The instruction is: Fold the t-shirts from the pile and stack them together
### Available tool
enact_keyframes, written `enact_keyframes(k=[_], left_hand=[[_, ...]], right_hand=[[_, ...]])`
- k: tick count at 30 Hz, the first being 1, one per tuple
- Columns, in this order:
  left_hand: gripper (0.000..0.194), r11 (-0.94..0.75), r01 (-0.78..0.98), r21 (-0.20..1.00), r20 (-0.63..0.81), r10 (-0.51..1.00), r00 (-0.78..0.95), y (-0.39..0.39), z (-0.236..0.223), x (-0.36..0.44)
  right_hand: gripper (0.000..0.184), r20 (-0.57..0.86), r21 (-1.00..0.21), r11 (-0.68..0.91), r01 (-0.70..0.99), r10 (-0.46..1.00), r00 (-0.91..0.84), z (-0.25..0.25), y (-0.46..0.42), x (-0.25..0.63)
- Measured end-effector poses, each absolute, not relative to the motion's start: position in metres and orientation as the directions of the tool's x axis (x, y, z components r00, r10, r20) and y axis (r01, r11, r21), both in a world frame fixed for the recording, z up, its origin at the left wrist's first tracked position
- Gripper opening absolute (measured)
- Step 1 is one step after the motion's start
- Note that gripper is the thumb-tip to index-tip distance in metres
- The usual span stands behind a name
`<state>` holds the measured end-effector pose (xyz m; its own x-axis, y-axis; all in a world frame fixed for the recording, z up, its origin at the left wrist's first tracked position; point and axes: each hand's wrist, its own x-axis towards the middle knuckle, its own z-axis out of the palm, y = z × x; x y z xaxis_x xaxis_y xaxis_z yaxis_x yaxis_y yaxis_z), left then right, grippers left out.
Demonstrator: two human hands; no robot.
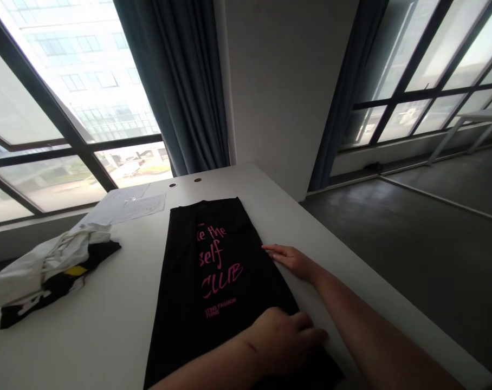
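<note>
A black T-shirt [181,281] with pink lettering lies on the white table [120,325], folded into a long flat panel; part of the print is cut off at the fold. My left hand [284,336] reaches across its lower part, with fingers curled down at the right edge of the cloth; the fingertips are partly hidden. Farther up that same edge, my right hand [292,261] lies low over the table. Its fingers are stretched out, and their tips touch the side of the T-shirt.
A crumpled pile of white and black clothing [46,271] sits on the table's left side. Behind it lie paper sheets [136,206]. Two cable holes [198,180] are near the far edge. Past the table stand a blue curtain [181,81], windows and a pillar [278,97]. Grey floor [376,227] is at right.
</note>
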<state>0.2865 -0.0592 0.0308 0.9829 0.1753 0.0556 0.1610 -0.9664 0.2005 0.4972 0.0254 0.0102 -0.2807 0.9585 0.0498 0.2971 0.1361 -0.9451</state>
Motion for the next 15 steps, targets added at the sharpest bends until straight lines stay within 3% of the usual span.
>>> enact_keyframes(k=[8,15], left_hand=[[0.011,-0.96,0.19,0.208,0.033,0.201,0.979,-0.054,0.048,0.258],[0.025,-0.866,0.292,0.405,0.102,0.36,0.927,-0.062,0.063,0.194]], right_hand=[[0.054,0.125,-0.924,0.202,0.325,0.962,-0.241,-0.003,0.03,0.5],[0.054,0.195,-0.798,0.287,0.529,0.955,-0.223,-0.017,0.046,0.486]])
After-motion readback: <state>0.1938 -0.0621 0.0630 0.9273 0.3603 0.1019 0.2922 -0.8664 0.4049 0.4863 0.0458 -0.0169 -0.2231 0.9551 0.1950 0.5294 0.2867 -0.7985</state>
